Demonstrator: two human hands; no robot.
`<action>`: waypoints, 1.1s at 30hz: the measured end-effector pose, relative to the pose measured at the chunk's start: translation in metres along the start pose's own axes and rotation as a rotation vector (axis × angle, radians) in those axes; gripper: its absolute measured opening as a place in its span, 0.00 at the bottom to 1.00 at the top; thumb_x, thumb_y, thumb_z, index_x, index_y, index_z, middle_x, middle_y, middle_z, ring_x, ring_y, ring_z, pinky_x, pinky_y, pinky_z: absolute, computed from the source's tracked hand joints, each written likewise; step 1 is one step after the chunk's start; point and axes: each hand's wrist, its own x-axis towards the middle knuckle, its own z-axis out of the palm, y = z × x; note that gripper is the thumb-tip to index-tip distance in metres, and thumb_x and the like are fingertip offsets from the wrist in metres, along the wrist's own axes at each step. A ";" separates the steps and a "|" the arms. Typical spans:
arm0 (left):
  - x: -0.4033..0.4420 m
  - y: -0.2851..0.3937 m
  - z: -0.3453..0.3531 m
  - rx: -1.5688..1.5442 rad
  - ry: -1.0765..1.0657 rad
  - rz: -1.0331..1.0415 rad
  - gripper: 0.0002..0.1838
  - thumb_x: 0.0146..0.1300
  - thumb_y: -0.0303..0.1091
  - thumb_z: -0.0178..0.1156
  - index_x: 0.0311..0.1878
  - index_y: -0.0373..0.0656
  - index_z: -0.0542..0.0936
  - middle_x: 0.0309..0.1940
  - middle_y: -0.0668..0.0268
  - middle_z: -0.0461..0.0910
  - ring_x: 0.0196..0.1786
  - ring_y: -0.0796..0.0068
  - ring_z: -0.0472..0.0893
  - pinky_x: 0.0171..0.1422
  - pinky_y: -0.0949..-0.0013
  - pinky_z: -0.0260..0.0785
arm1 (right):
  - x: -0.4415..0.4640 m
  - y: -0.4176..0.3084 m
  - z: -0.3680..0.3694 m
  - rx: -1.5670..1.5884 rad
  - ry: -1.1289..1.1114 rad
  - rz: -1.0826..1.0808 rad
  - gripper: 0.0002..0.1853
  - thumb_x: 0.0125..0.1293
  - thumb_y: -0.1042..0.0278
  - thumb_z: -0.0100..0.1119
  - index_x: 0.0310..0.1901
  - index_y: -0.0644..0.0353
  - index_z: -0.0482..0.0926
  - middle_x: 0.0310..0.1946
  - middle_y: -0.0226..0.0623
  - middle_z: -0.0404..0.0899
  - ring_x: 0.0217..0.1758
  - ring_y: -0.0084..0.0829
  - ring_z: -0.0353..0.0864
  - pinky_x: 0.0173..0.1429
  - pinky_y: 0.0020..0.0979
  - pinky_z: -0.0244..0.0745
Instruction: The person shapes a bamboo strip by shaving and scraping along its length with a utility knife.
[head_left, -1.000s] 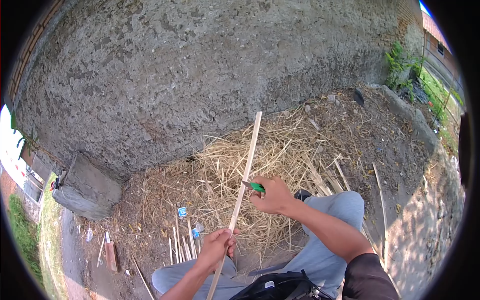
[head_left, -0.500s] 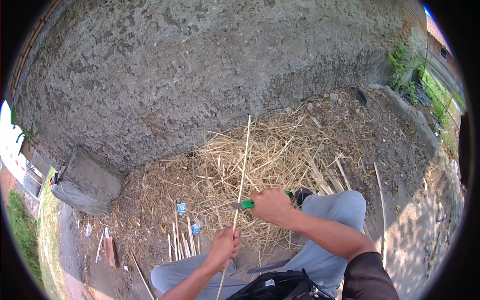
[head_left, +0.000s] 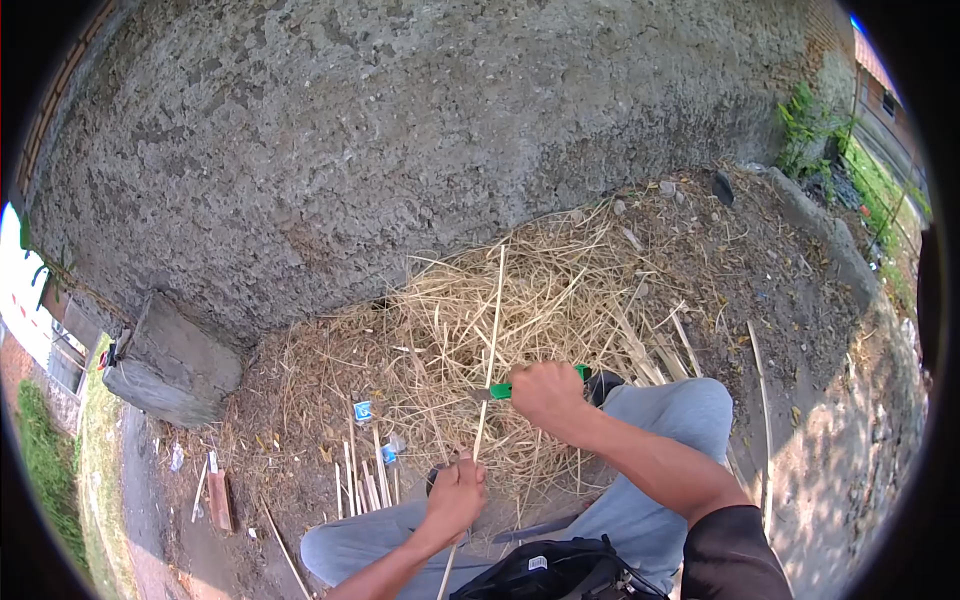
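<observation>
My left hand point(head_left: 455, 497) is closed around a long, thin bamboo strip point(head_left: 497, 318), which slants up and away from me over the shavings. Its lower end runs down between my legs. In my right hand point(head_left: 547, 400) is a green utility knife point(head_left: 502, 391), its blade pointing left and lying across the strip a little above my left hand. Whether the edge bites into the strip cannot be made out. Beneath the strip spreads a heap of pale curled shavings point(head_left: 540, 310).
A rough wall point(head_left: 400, 130) rises behind the shavings. Several cut strips point(head_left: 350, 470) lie by my left knee, near a blue-and-white packet point(head_left: 362, 411). A concrete block point(head_left: 175, 370) stands left; a long strip point(head_left: 762, 400) lies right. A black bag point(head_left: 540, 575) rests at my lap.
The knife and my right hand have shifted slightly up and to the right along the strip. The strip's far tip sits a bit lower, and my left hand has turned slightly.
</observation>
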 end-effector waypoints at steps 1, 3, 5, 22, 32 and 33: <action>-0.002 -0.004 -0.004 0.006 0.001 -0.004 0.25 0.78 0.51 0.38 0.28 0.45 0.67 0.16 0.74 0.60 0.14 0.81 0.59 0.17 0.71 0.50 | 0.001 0.002 0.006 -0.018 0.021 -0.036 0.08 0.57 0.68 0.54 0.27 0.60 0.80 0.21 0.46 0.82 0.24 0.45 0.85 0.26 0.44 0.78; -0.004 -0.008 -0.008 -0.001 -0.003 -0.008 0.25 0.78 0.50 0.37 0.28 0.44 0.67 0.16 0.74 0.60 0.15 0.80 0.59 0.18 0.70 0.52 | 0.003 0.004 0.014 -0.038 0.043 -0.073 0.08 0.57 0.68 0.54 0.27 0.60 0.80 0.21 0.46 0.82 0.24 0.44 0.86 0.26 0.43 0.78; -0.009 -0.012 -0.012 0.015 -0.003 -0.010 0.25 0.78 0.50 0.37 0.28 0.44 0.67 0.16 0.74 0.60 0.15 0.80 0.60 0.19 0.70 0.53 | 0.005 0.002 0.021 -0.063 0.070 -0.064 0.08 0.57 0.68 0.54 0.27 0.60 0.80 0.20 0.45 0.82 0.24 0.44 0.86 0.25 0.42 0.78; -0.028 -0.147 -0.071 0.290 -0.021 0.125 0.20 0.77 0.48 0.41 0.34 0.45 0.71 0.16 0.72 0.63 0.17 0.77 0.64 0.22 0.70 0.58 | 0.042 0.058 0.041 -0.136 -0.074 0.215 0.07 0.58 0.70 0.58 0.30 0.58 0.86 0.28 0.42 0.85 0.31 0.41 0.88 0.33 0.40 0.81; -0.108 -0.087 -0.090 0.248 0.000 -0.246 0.17 0.77 0.47 0.39 0.32 0.51 0.68 0.16 0.77 0.59 0.15 0.83 0.56 0.17 0.74 0.47 | 0.033 0.126 0.089 -0.210 -0.244 0.466 0.07 0.61 0.70 0.60 0.37 0.57 0.86 0.39 0.44 0.86 0.45 0.42 0.87 0.45 0.39 0.81; -0.107 -0.074 -0.088 -0.038 0.030 -0.403 0.16 0.77 0.46 0.40 0.32 0.51 0.68 0.16 0.77 0.58 0.15 0.84 0.55 0.16 0.75 0.44 | 0.035 0.120 0.084 -0.210 -0.308 0.455 0.08 0.61 0.69 0.60 0.39 0.58 0.86 0.41 0.44 0.86 0.47 0.42 0.87 0.47 0.39 0.81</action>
